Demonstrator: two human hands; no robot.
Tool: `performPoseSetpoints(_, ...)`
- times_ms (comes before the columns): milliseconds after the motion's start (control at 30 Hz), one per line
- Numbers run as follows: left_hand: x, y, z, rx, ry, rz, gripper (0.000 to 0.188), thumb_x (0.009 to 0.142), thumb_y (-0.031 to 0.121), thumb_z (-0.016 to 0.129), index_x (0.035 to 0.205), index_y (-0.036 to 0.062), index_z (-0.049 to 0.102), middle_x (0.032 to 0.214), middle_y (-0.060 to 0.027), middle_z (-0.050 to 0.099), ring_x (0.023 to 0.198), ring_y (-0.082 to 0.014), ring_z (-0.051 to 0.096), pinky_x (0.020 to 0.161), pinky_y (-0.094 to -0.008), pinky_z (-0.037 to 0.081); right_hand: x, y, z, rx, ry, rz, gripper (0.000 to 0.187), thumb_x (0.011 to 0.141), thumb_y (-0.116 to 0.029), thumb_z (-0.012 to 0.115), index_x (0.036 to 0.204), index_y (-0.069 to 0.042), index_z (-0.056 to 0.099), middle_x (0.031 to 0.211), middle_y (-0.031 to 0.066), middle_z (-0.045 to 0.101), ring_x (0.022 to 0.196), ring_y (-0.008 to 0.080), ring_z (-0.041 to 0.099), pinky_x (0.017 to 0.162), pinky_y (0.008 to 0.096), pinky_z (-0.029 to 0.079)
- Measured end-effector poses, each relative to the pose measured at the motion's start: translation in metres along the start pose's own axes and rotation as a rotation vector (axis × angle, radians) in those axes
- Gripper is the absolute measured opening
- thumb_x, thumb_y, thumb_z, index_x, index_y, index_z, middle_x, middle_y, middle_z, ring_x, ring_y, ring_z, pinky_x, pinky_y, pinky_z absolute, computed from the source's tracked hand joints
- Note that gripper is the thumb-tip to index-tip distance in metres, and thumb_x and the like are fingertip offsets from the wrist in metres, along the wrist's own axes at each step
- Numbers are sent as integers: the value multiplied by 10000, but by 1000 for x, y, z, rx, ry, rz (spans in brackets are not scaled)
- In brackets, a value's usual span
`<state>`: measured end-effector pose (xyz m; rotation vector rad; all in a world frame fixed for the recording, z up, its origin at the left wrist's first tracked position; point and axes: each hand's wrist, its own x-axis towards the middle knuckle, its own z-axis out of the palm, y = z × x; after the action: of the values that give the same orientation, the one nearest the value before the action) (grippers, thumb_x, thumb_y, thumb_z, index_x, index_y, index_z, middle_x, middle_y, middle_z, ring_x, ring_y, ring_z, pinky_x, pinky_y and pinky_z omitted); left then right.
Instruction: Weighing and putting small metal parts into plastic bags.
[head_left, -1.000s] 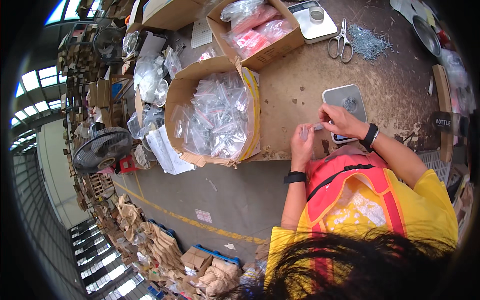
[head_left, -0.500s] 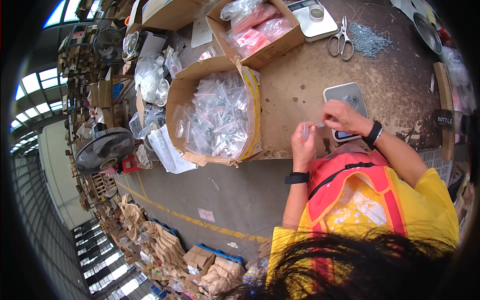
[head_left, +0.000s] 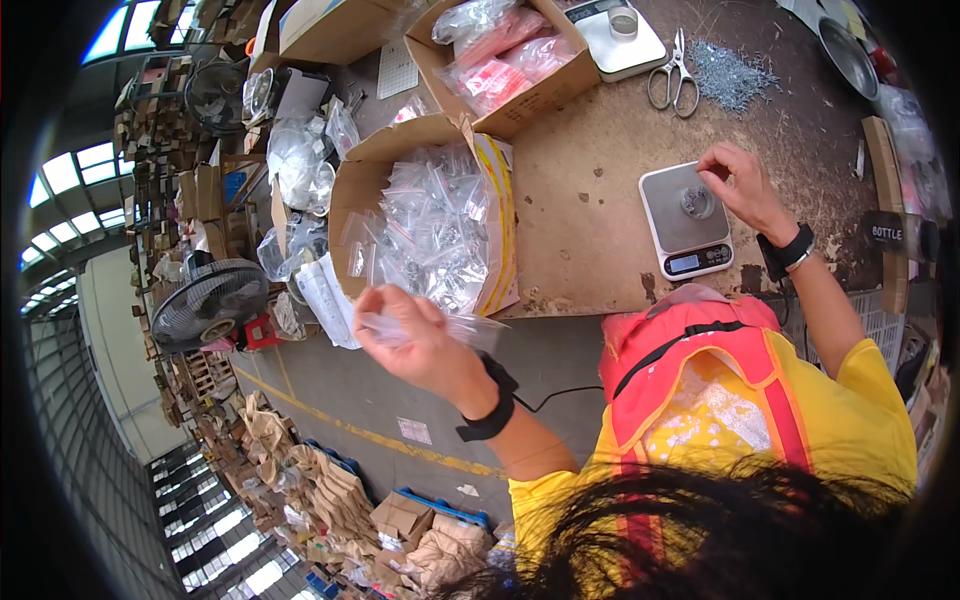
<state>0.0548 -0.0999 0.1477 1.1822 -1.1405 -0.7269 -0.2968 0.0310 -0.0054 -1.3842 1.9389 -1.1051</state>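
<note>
Clear plastic bag [head_left: 478, 332]: in the left hand [head_left: 415, 345], at the near edge of the carton [head_left: 502, 215] of bagged parts.
Lie in fingers: across the curled fingers and palm, one end jutting rightward.
Bag's look: see-through, crumpled, motion-blurred; contents unclear.
Left fingers: loosely closed around it.
Right hand [head_left: 747, 190]: well right of the carton, fingertips bunched; cannot tell whether gripping anything.

- Even, moderately bright light falls on the carton [head_left: 347, 190], with only soft shadows.
- Far left of the carton, windows [head_left: 60, 172] burn out to white.
- Sharp glints speckle the clear bags [head_left: 435, 225] inside it.
- At the carton's lower edge, the left hand [head_left: 412, 342] looks blurred.
- Far out around the carton, straight lines bow and corners blacken.
</note>
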Motion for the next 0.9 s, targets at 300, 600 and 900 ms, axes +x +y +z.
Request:
performPoseSetpoints(300,-147,-83,43,-399,-729,-1114,198,1049,256,611,1114,71,582,862,-8,591,679,-88,555,557,-243,443,-23,35,-10,-292,98,39,118,861,-38,668,940,5,592,894,137,606,821,304,634,717,394,510)
performPoseSetpoints(600,-165,-79,45,-295,-967,-1093,190,1058,232,596,1055,42,606,874,-10,619,711,-74,558,629,-230,445,37,186,-40,-494,373,281,571,794,-228,849,1194,-29,493,1129,238,567,1068,416,584,915,459,494)
performPoseSetpoints(900,-162,-79,52,-209,-921,-1084,180,1053,222,604,1042,43,612,866,-17,628,701,-81,554,625,-238,444,77,223,-58,-223,389,320,202,854,-128,766,967,-18,641,839,113,659,764,251,674,691,377,547)
